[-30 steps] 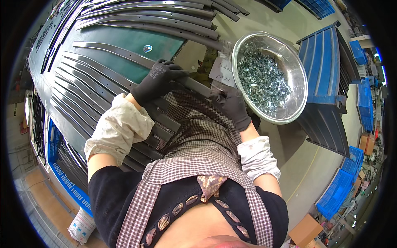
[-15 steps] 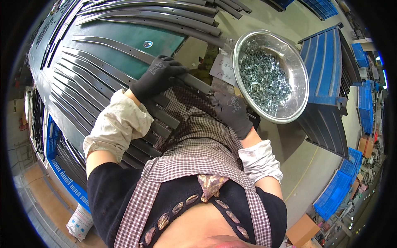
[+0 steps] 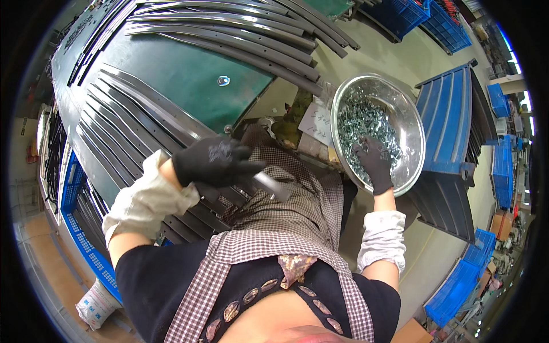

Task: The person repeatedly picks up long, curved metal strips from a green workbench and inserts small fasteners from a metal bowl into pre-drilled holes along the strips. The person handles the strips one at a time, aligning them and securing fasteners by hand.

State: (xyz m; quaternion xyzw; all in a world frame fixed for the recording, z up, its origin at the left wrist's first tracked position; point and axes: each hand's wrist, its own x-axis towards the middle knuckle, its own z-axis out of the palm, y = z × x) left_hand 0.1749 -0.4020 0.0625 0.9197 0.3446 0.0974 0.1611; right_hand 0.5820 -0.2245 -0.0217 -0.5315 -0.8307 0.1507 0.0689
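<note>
My left hand [image 3: 214, 163], in a black work glove, is closed around a dark metal strip [image 3: 271, 186]. The strip's end juts out past the fingers above my checked apron, blurred by motion. My right hand [image 3: 375, 164], gloved alike, reaches into a round steel bowl [image 3: 416, 123]. Its bent fingers press into a heap of small shiny metal clips [image 3: 366, 117]; how many they grip is hidden. More dark strips [image 3: 123, 134] lie side by side on the green-topped table [image 3: 189, 77], under and beside my left forearm.
Another stack of curved strips [image 3: 229, 34] covers the table's far side. A handwritten card [image 3: 316, 123] sits left of the bowl. Blue ribbed bins [image 3: 443, 120] stand to the right. At the left, a blue crate [image 3: 86, 240] holds strips, near a white sack [image 3: 98, 303].
My right hand has left the strip's end and moved right into the bowl. My left hand has come nearer my body with the strip, which now tilts downward.
</note>
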